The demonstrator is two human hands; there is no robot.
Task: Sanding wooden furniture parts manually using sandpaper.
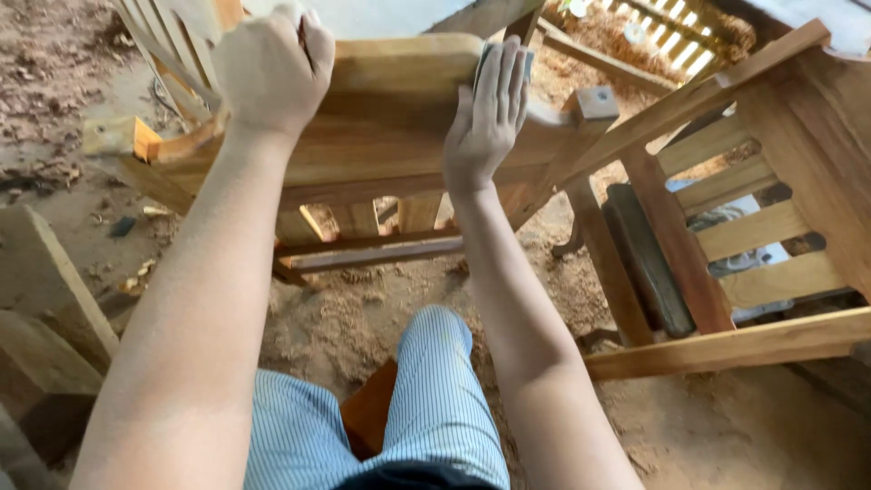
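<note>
While our right hand (487, 113) lies flat on the wooden chair rail (399, 77) in the upper middle of the frame, its fingers are straight and pressed together over a grey sheet of sandpaper (526, 62), of which only an edge shows past the fingertips. Our left hand (272, 68), in the upper left, is curled into a grip with fingers closed over the far edge of the same chair part, steadying it. We judge the step in hand to be sanding that broad, curved top board, with the piece tipped toward us across the top centre of the picture. The next stroke calls for even downward pressure from the flat palm, travel along the grain, and a firm hold from the left so the frame does not rock on the loose ground.

Counting what we can see: two hands, both ours; one sheet of sandpaper; one chair frame under the hands, with about three short upright slats (358, 218) visible beneath the rail at centre. At the right of the frame stands a second wooden frame (726, 263), showing four horizontal slats. One small block (594, 102) sits on a post just right of our right hand. Sawdust (363, 318) covers the ground through the lower centre, and our striped trouser leg (435, 399) fills the bottom middle. What lies at the top edge is too cut off to count.
</note>
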